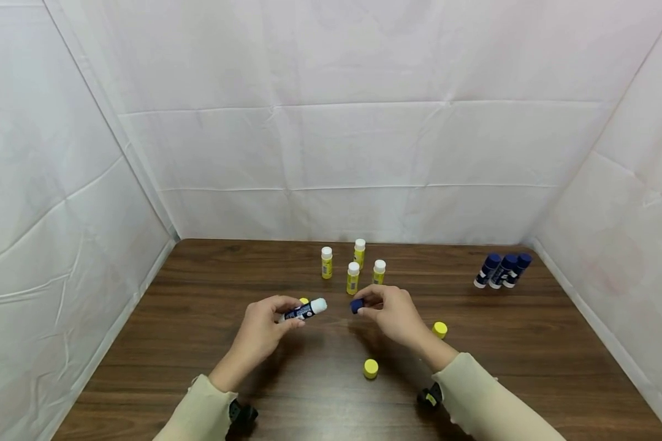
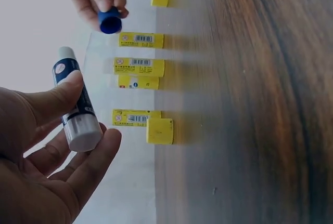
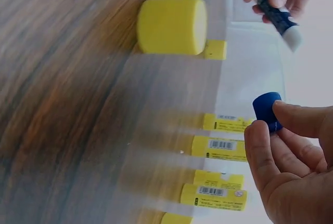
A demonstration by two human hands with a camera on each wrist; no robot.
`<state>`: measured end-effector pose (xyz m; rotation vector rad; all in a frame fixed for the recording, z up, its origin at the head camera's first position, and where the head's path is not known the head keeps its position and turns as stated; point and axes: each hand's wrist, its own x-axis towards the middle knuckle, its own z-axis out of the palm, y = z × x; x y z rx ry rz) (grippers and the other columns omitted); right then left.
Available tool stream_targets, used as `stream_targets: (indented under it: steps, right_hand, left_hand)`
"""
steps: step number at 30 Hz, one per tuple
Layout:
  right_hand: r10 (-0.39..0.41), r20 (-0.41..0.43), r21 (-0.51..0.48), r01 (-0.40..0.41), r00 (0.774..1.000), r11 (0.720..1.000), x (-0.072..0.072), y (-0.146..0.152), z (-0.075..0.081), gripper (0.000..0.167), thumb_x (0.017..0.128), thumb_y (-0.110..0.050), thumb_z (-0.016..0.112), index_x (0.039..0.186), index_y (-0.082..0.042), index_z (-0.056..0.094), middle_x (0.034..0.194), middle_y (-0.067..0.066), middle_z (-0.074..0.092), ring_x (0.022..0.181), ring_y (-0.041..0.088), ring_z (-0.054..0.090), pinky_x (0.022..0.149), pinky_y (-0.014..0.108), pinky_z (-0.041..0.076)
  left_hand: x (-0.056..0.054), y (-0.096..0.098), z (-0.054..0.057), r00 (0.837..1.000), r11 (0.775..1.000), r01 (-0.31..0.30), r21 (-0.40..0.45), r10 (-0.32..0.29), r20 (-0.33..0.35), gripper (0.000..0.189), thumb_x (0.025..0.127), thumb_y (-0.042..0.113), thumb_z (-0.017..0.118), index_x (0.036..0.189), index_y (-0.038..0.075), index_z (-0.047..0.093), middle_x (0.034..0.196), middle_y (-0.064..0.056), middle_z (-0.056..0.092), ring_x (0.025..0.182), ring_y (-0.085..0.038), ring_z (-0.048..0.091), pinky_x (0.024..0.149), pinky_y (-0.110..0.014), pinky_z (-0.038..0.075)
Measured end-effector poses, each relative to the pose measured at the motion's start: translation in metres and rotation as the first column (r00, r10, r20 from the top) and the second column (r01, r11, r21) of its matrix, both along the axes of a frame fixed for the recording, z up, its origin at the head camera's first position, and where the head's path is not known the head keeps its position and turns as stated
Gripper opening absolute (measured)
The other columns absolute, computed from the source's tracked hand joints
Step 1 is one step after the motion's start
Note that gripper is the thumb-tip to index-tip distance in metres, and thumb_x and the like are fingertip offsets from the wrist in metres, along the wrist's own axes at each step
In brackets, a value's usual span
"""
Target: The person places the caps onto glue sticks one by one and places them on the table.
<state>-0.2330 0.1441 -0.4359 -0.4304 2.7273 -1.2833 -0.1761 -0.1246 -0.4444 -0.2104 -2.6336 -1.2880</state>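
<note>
My left hand (image 1: 266, 324) grips a dark blue glue stick (image 1: 303, 311) between thumb and fingers, its uncapped white end tilted up to the right. In the left wrist view the white base of that glue stick (image 2: 83, 130) shows beside the fingertips. My right hand (image 1: 393, 313) pinches a small blue cap (image 1: 357, 305) a short way to the right, apart from the glue stick. The right wrist view shows the blue cap (image 3: 268, 110) between thumb and fingertips. Both hands are above the table.
Several yellow glue sticks (image 1: 353, 278) with white tops stand behind the hands. Yellow caps lie about the brown table (image 1: 209, 349): one cap (image 1: 371, 369) in front, another cap (image 1: 439, 329) by the right wrist. Three blue capped glue sticks (image 1: 502, 271) stand together at the back right.
</note>
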Motion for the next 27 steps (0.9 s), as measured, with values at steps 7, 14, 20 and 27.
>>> stream_targets:
  steps: [7,14,20,27]
  right_hand:
    - [-0.045,-0.009,-0.021,0.045,0.999,0.999,0.005,0.000,0.006,0.017,0.093,-0.013,0.076,0.107,-0.023,0.075,0.098,-0.005,0.072,0.092,0.015,0.070,0.073,0.033,0.059]
    - [-0.060,-0.014,-0.031,0.059,0.998,0.998,0.010,-0.003,0.004,0.020,0.092,-0.011,0.076,0.109,-0.021,0.076,0.100,-0.003,0.073,0.091,0.014,0.069,0.072,0.031,0.058]
    - [-0.052,-0.018,-0.078,0.050,0.999,0.996,0.013,-0.008,0.001,0.020,0.090,-0.007,0.077,0.108,-0.018,0.076,0.100,-0.003,0.074,0.089,0.013,0.070,0.073,0.032,0.059]
    - [-0.069,-0.011,-0.136,0.066,0.998,0.989,0.019,-0.014,-0.002,0.019,0.089,-0.007,0.079,0.105,-0.018,0.077,0.099,-0.002,0.075,0.088,0.013,0.071,0.075,0.031,0.059]
  left_hand:
    - [-0.003,0.004,0.005,0.994,0.987,0.008,-0.159,-0.024,-0.105,0.028,0.081,0.014,0.085,0.108,0.016,0.079,0.102,0.003,0.073,0.078,-0.010,0.060,0.068,-0.029,0.052]
    - [-0.008,0.010,0.008,0.982,0.964,-0.004,-0.265,-0.046,-0.184,0.026,0.081,0.015,0.085,0.106,0.016,0.079,0.101,0.003,0.073,0.089,-0.014,0.065,0.075,-0.034,0.054]
    - [-0.009,0.014,0.008,0.980,0.949,-0.014,-0.314,-0.050,-0.194,0.026,0.082,0.015,0.085,0.108,0.017,0.079,0.103,0.003,0.073,0.094,-0.016,0.066,0.080,-0.036,0.056]
    - [-0.008,0.019,0.007,0.972,0.947,-0.002,-0.322,-0.073,-0.222,0.026,0.083,0.015,0.084,0.108,0.016,0.079,0.103,0.002,0.074,0.095,-0.018,0.067,0.081,-0.037,0.057]
